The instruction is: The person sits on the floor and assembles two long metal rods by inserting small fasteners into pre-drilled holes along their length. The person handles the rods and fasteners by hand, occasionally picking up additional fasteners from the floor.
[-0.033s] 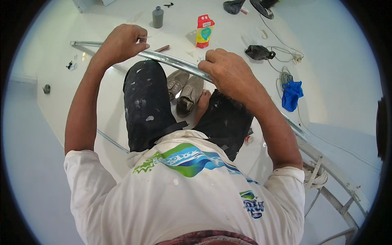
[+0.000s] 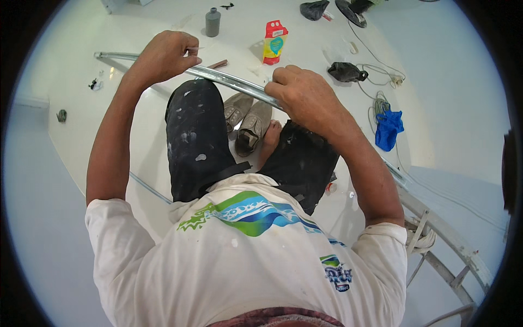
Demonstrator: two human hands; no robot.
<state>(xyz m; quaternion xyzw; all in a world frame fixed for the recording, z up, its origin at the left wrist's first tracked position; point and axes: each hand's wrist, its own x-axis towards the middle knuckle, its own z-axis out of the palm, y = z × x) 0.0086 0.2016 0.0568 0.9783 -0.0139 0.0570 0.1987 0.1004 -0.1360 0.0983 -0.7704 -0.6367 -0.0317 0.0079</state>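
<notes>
A long shiny metal rail (image 2: 231,82) slants across my knees, from the upper left toward the lower right. My right hand (image 2: 305,101) is closed round it above my right knee. Beyond my left knee, my left hand (image 2: 166,57) is closed in a pinch beside the rail. From its thumb and finger pokes a thin pale sliver (image 2: 194,48), too small to name. The thumb lies against or just over the rail; which of these, I cannot tell. A pair of grey-brown shoes (image 2: 245,120) stands between my legs, next to a bare foot (image 2: 271,139).
A grey bottle (image 2: 212,23) and a red and yellow packet (image 2: 274,42) stand on the pale floor ahead. To the right are a black bag (image 2: 346,72), loose cable (image 2: 379,103) and a blue bag (image 2: 389,129). A metal ladder-like frame (image 2: 455,248) lies at lower right.
</notes>
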